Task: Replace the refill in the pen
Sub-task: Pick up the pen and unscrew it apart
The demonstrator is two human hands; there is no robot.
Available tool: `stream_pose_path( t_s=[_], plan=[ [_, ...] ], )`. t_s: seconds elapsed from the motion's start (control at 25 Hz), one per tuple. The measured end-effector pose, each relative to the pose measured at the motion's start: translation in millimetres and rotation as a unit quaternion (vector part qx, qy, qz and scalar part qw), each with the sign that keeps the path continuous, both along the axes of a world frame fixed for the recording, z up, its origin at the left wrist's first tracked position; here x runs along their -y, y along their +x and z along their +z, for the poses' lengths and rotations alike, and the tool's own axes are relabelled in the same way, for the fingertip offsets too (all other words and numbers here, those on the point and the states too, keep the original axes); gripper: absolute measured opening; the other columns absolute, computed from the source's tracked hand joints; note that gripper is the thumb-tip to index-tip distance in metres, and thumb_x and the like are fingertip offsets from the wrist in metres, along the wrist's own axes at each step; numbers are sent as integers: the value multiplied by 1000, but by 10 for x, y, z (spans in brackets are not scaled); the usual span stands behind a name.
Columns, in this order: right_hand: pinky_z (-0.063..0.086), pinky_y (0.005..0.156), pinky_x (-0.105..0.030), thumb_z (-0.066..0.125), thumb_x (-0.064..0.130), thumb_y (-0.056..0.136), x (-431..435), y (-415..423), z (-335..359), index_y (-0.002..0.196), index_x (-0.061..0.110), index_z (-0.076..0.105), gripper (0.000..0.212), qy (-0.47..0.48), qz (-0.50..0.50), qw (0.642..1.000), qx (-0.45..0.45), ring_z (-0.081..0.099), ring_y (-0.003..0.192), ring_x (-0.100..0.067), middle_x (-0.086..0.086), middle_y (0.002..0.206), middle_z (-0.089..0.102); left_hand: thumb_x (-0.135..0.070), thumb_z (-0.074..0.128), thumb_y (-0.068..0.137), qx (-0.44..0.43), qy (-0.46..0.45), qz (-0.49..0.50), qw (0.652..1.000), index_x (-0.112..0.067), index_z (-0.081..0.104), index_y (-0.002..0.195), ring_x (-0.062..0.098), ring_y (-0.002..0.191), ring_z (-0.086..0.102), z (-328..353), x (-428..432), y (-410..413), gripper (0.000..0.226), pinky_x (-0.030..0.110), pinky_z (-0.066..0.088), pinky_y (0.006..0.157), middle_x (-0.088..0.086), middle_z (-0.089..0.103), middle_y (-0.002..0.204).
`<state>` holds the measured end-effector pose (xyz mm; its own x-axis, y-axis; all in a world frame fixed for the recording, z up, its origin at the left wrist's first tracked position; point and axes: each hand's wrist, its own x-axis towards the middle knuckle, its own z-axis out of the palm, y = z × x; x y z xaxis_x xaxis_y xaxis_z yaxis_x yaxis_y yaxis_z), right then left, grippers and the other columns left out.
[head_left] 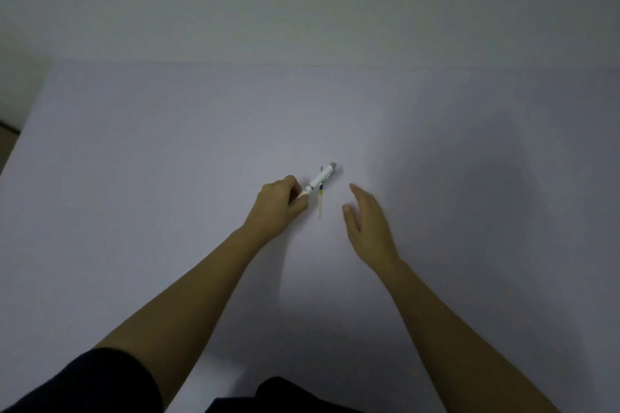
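A white pen [321,178] with a grey cap end points up and to the right in the middle of the table. My left hand [280,208] grips its lower tip end with closed fingers. A thin pale refill [320,203] with a dark tip lies on the table just below the pen, pointing away from me. My right hand [367,221] hovers to the right of the refill, fingers apart and holding nothing.
A plain white table [167,178] fills the view and meets a pale wall [302,3] at the back. The table's left edge runs along the left side. Dark clothing [278,396] shows at the bottom.
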<state>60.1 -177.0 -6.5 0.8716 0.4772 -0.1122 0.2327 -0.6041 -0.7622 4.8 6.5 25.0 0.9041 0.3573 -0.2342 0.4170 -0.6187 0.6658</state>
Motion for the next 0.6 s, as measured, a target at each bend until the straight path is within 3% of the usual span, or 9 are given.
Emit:
stream_pose_path(
  t_s=[0.08,0.16,0.32,0.48,0.6],
  plan=[
    [40,91,-15,46,23,96,-32,94,212,138,17,40,43,91,-13,994,-53,57,102,-7,1,129,54,-23,57,89,4,-4,-81,997,-8,57,87,17,59,47,145,-77,-132,15,28,37,54,8,60,73],
    [45,78,-7,50,22,94,-29,154,363,129,19,53,35,106,23,993,-48,62,85,-1,4,109,65,-24,55,91,2,5,-145,989,-11,55,91,14,58,45,253,-119,-231,13,26,35,54,5,59,73],
    [48,73,-9,56,14,91,-23,146,508,105,10,70,20,76,104,992,0,66,78,-11,-5,89,73,-24,54,92,49,16,-179,982,-16,61,107,15,68,49,352,-97,-336,19,28,41,63,-1,60,83],
    [39,65,-4,61,16,88,-15,77,614,107,12,70,21,73,145,986,24,58,70,2,7,81,64,-32,55,92,114,93,-169,975,-20,66,111,16,71,54,384,-84,-355,25,34,46,63,2,65,84],
    [38,63,-4,64,18,86,0,56,691,106,13,71,22,71,133,988,26,57,67,2,0,82,70,-35,55,91,134,107,-153,973,-25,68,107,13,66,54,401,-57,-367,23,29,44,57,-2,70,81]
  ],
)
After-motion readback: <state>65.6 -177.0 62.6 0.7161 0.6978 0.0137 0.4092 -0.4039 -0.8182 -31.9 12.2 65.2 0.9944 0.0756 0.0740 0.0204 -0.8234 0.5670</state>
